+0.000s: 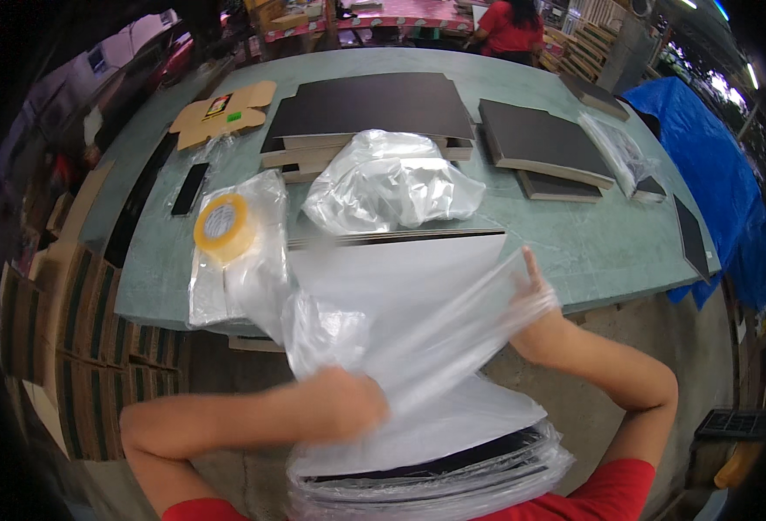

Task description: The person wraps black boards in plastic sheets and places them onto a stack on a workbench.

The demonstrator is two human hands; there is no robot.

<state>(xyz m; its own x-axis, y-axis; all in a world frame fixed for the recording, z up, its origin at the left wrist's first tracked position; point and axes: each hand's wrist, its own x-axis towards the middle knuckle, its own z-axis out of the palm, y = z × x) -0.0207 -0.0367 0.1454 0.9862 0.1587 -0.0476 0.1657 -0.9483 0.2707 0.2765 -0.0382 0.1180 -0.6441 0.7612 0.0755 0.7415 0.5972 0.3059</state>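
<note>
A clear plastic bag point(435, 326) is stretched between my two hands over white sheets with dark edges, at the table's near edge. My left hand point(348, 404), blurred by motion, is closed in a fist on the bag's near side. On the right, my right hand point(535, 308) grips the bag's other side, film drawn over its fingers and one digit pointing up. Against my body, below both hands, rests a stack of plastic-wrapped boards point(435, 473) with a white top. A crumpled heap of clear plastic point(392, 182) lies just beyond the white sheets point(400, 260).
The green table point(565, 243) bears stacks of black boards point(366, 100), point(544, 143) is another black stack. A yellow tape roll point(224, 227) sits on flat plastic bags at left, near a phone point(190, 189) and unfolded cardboard point(222, 113). Cardboard stacks point(96, 347) stand lower left.
</note>
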